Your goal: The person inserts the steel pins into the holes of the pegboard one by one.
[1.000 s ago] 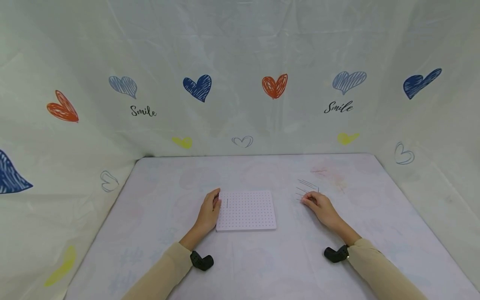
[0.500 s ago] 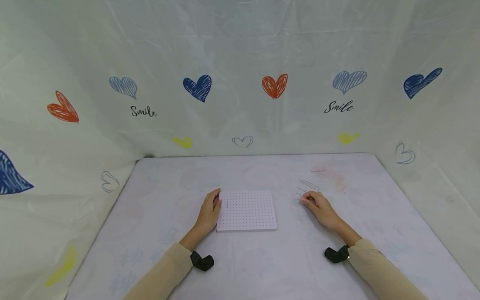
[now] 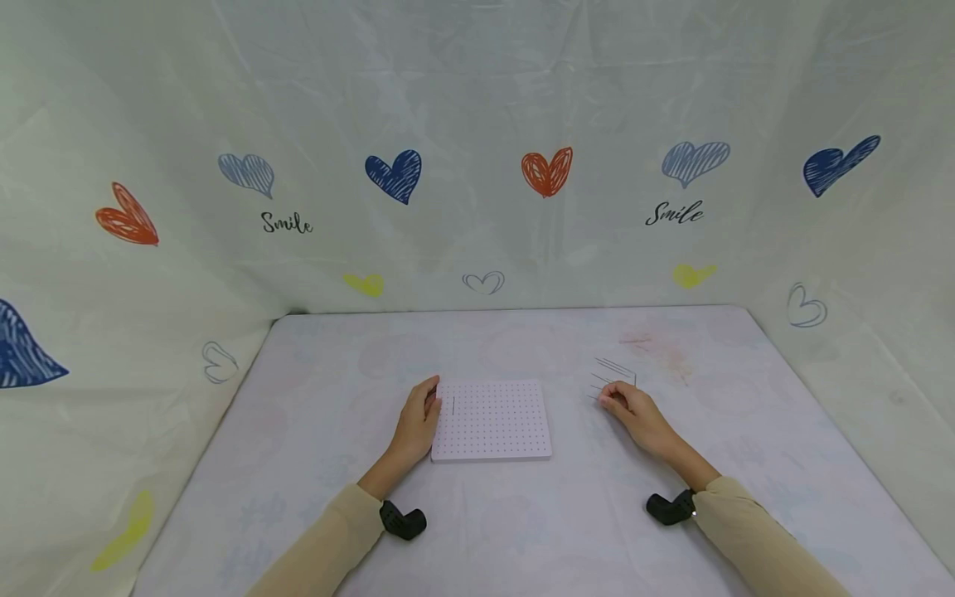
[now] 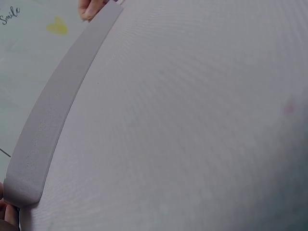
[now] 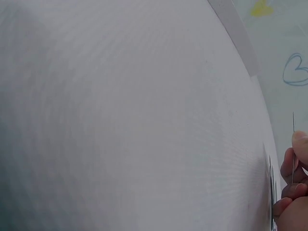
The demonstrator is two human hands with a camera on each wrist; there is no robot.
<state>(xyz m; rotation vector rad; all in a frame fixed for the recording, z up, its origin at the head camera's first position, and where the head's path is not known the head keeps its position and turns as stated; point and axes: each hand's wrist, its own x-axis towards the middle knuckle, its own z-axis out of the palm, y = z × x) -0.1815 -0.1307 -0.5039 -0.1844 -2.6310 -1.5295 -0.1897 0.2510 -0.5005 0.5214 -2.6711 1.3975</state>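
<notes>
A white pegboard (image 3: 496, 423) with rows of small holes lies flat on the table. One thin dark needle (image 3: 453, 405) shows at its left part. My left hand (image 3: 416, 419) holds the board's left edge; its fingertips appear beside a board corner in the left wrist view. To the right of the board, my right hand (image 3: 632, 414) is low over the table. Between thumb and fingers it pinches a thin metal needle (image 5: 293, 122), which stands about upright in the right wrist view. Just behind that hand lie several loose needles (image 3: 615, 366), partly hidden by it.
The table (image 3: 492, 531) has a pale cloth with faint prints. A light curtain (image 3: 477, 99) printed with hearts hangs behind and at both sides. Each wrist carries a black camera, one on the left (image 3: 403, 521) and one on the right (image 3: 670, 507).
</notes>
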